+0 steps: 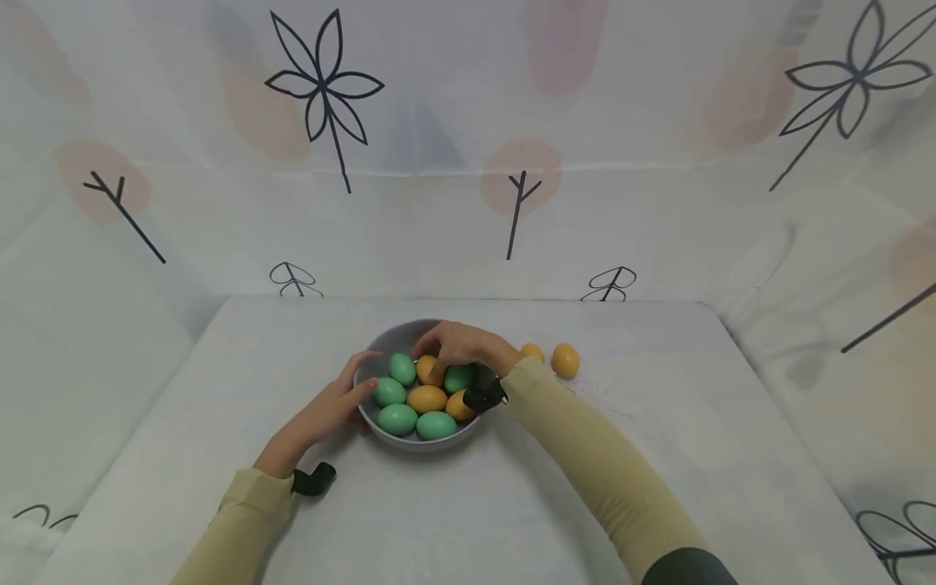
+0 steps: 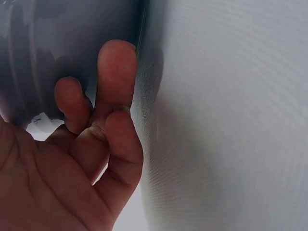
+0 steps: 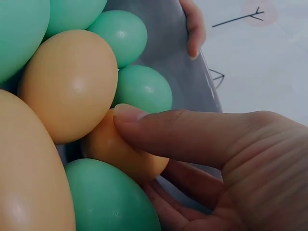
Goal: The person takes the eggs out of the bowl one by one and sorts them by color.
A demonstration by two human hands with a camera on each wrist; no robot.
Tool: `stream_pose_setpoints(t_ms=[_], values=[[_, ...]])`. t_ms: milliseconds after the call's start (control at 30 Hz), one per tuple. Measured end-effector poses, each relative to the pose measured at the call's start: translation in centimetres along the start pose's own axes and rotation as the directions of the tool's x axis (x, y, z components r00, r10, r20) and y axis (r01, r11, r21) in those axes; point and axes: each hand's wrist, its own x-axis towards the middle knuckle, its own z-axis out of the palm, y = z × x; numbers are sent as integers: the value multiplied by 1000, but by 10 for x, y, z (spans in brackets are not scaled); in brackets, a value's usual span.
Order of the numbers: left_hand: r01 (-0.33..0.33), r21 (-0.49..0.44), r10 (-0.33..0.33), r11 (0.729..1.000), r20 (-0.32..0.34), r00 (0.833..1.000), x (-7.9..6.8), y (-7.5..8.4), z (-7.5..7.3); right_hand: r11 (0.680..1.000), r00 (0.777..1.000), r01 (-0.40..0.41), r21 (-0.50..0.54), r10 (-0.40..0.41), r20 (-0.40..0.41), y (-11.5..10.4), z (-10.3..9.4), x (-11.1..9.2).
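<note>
Yellow egg [image 3: 116, 155], inside the grey bowl [image 1: 398, 337], thumb and fingers of the right hand [image 1: 465, 343] pinching it | probably partway: eight eggs in, counting this; two loose eggs [image 1: 566, 360] remain on the worktop [image 1: 439, 520], right of those fingers | long axis apparently slanting beneath the thumb, narrow end unclear | left hand [image 1: 338, 404] fingers grip the rim

White table [image 1: 483, 520] before a pale backdrop [image 1: 424, 236] with outlined flowers [image 1: 322, 84]

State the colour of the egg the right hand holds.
Orange; the held egg shows best in the right wrist view.
</note>
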Motion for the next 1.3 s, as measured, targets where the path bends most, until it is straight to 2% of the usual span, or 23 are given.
stream_pose_setpoints(t_ms=[333,533,667,967,1133,1300], values=[[7,12,-7,1000,-13,1000,-2,-1,4,997,999,15,-76,-19,-44,-1,2,-4],[11,16,-11,1000,-17,1000,-7,2,6,996,996,40,-81,-46,-79,-1,0,-9],[1,-4,-1,1000,-16,1000,-8,1,8,996,993,78,-53,-82,-87,1,-3,-14],[-6,-16,6,1000,-24,1000,-10,1,12,977,985,158,145,-145,-94,6,-10,-34],[-11,-5,11,1000,-35,999,-12,1,14,966,980,185,181,-168,-103,9,-12,-44],[-19,-5,18,1000,-42,999,-13,1,16,959,969,228,166,-207,-135,14,-14,-55]])
